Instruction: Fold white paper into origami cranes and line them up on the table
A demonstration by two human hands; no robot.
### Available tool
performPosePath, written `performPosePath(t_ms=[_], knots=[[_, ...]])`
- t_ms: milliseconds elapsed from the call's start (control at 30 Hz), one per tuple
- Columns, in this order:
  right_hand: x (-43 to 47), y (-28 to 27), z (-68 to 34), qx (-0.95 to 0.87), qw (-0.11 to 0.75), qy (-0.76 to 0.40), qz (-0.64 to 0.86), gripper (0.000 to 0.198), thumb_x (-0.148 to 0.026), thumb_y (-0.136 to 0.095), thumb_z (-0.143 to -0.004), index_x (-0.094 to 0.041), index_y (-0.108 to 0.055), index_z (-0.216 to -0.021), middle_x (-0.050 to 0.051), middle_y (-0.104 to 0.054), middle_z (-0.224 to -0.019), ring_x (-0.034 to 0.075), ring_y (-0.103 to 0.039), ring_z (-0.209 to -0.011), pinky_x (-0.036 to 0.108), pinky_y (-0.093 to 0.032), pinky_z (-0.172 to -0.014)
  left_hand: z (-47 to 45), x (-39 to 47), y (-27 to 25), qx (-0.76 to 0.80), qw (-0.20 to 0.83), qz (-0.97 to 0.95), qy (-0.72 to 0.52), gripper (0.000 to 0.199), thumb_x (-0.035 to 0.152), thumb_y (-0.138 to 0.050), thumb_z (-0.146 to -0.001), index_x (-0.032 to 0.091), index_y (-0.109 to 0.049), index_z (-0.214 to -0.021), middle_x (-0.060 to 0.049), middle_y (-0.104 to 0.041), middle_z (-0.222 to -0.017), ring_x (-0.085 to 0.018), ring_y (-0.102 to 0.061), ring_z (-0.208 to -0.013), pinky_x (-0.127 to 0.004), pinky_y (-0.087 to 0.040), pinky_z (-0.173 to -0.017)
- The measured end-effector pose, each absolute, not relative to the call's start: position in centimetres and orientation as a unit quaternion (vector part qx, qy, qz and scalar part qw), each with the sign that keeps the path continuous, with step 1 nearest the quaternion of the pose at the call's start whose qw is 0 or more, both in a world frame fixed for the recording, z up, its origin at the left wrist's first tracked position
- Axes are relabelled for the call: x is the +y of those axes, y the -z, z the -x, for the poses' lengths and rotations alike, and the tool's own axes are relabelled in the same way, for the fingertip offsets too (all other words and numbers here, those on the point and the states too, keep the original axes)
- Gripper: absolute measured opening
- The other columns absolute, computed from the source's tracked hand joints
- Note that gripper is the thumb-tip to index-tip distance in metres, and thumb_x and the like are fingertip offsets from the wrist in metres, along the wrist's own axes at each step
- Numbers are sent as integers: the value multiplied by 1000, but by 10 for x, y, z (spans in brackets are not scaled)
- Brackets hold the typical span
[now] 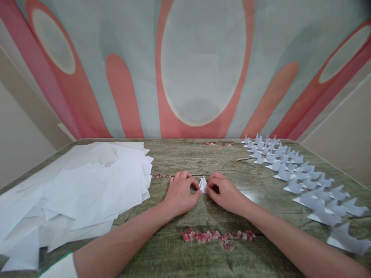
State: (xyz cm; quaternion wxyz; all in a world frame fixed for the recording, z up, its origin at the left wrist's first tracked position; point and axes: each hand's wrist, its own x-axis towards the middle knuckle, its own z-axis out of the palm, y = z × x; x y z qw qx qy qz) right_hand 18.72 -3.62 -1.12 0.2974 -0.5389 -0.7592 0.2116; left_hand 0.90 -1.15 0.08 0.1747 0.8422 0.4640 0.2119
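Note:
A small piece of folded white paper [203, 185] stands pointed end up at the middle of the table. My left hand [182, 193] pinches its left side between thumb and forefinger. On the opposite side, my right hand [224, 192] grips the paper's right edge the same way. Both hands rest low, close to the tabletop, with the other fingers curled. Fingertips hide parts of the paper's lower sides.
Loose white sheets [95, 185] lie in a spread pile on the left. Rows of folded paper birds [285, 173] line the right side. The wood-grain table [185, 154] has printed pink flowers [203, 235] and ends at a patterned wall [203, 65].

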Motion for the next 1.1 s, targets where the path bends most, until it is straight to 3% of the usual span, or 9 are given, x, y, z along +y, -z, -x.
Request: performPosePath(t_ms=[133, 267, 433, 667, 1100], knots=[[-36, 11, -186, -760, 301, -209, 537, 13, -11, -54, -73, -18, -53, -62, 3, -52, -76, 16, -50, -74, 30, -41, -70, -7, -12, -2, 464, 156, -849, -201, 8, 28, -59, -73, 21, -58, -75, -2, -53, -88, -21, -47, -92, -36, -37, -80], [-37, 12, -185, -758, 308, -208, 536, 12, -10, -54, -73, -18, -54, -63, 3, -53, -76, 16, -49, -74, 30, -41, -70, -2, -25, -12, 423, 116, -882, -173, 19, 27, -54, -79, 22, -54, -98, -4, -54, -100, -22, -46, -97, -36, -36, -84], [-37, 11, -185, -760, 305, -201, 538, 12, -10, -53, -73, -18, -53, -64, 3, -53, -76, 16, -49, -74, 30, -40, -69, -3, -54, -18, 367, -5, -926, -93, 39, 30, -49, -84, 22, -44, -122, -9, -51, -116, -27, -41, -110, -42, -28, -94], [-36, 14, -186, -761, 303, -200, 538, 13, -10, -52, -73, -18, -53, -63, 3, -52, -77, 16, -49, -74, 30, -40, -69, -2, -63, -10, 364, -54, -928, -55, 43, 36, -44, -86, 14, -45, -124, -12, -50, -122, -29, -40, -111, -44, -23, -98], [-37, 9, -185, -765, 293, -196, 539, 14, -9, -52, -73, -17, -53, -61, 3, -53, -76, 15, -49, -73, 28, -40, -69, -3, -62, -10, 360, -56, -930, -45, 45, 40, -42, -87, 14, -46, -123, -11, -52, -118, -27, -40, -110, -43, -25, -97]])
